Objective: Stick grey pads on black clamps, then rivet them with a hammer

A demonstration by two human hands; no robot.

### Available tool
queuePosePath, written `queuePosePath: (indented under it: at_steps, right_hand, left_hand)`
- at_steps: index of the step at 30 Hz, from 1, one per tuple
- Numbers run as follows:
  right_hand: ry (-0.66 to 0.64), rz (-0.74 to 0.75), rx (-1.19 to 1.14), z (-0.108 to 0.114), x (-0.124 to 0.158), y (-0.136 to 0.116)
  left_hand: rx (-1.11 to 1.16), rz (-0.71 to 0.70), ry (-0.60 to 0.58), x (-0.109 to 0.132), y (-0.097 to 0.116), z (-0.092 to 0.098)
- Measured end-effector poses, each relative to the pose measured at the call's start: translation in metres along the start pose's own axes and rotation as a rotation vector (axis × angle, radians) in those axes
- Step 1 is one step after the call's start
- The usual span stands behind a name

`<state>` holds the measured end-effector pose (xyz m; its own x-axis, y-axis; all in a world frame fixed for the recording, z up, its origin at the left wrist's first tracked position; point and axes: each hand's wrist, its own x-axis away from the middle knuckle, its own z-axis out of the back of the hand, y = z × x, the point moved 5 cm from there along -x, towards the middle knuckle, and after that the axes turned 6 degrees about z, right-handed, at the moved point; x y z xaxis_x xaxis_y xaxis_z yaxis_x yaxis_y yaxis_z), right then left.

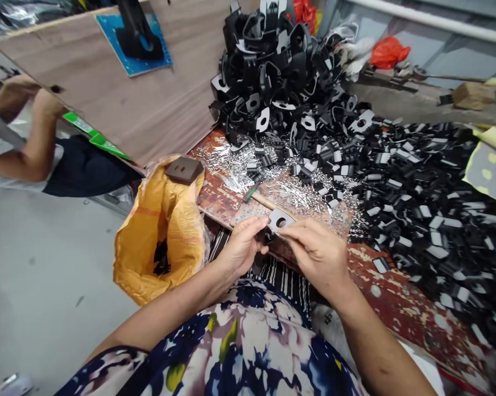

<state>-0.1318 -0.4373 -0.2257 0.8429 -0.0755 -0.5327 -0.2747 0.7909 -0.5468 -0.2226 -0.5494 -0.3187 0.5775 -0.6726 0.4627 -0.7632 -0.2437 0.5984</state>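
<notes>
Over the near edge of the worn red table [223, 203], my left hand [246, 242] grips a black plastic part [279, 219] with a pale grey face and a round hole. My right hand [320, 253] pinches the same part from the other side, thumb and fingertips together near its lower edge. Whether the right fingertips also hold a small pin is too small to tell. Just beyond the hands lies a thin tool with a green tip [251, 192], beside scattered silver pins [289, 190].
A tall heap of black parts [268, 77] stands at the back, and smaller black pieces [421, 192] cover the right. A yellow sack [136, 247] gapes at left, below a brown block [184, 169]. Behind a wooden board [181, 82], another person's arm [37, 143] shows.
</notes>
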Motion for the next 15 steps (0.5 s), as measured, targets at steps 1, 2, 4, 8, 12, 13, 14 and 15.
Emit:
queuePosePath:
  at_steps: [1,2,4,8,12,13,14,15]
  right_hand:
    - [-0.013,0.006,0.006,-0.005,-0.002,0.000]
    - [-0.026,0.006,0.016,-0.009,-0.003,0.001]
    - [-0.048,0.016,0.038,-0.014,-0.003,0.004]
    - [-0.106,0.091,0.195,-0.020,-0.002,0.000]
    - [-0.165,0.304,0.452,-0.033,-0.003,-0.025]
    - [-0.166,0.364,0.504,-0.037,-0.004,-0.032]
    - [-0.161,0.417,0.550,-0.041,-0.004,-0.038]
    - [-0.151,0.461,0.592,-0.045,-0.005,-0.043]
  left_hand:
    - [0.013,0.007,0.000,0.001,-0.001,0.000]
    - [0.022,0.018,0.001,0.001,-0.002,0.001]
    - [0.032,0.037,0.004,0.003,-0.003,0.002]
    - [0.057,0.050,0.028,0.003,-0.007,0.006]
    - [0.083,-0.021,0.073,0.002,-0.010,0.007]
    - [0.087,-0.051,0.095,0.002,-0.010,0.007]
    - [0.085,-0.075,0.112,0.002,-0.009,0.006]
    - [0.077,-0.088,0.121,0.002,-0.009,0.004]
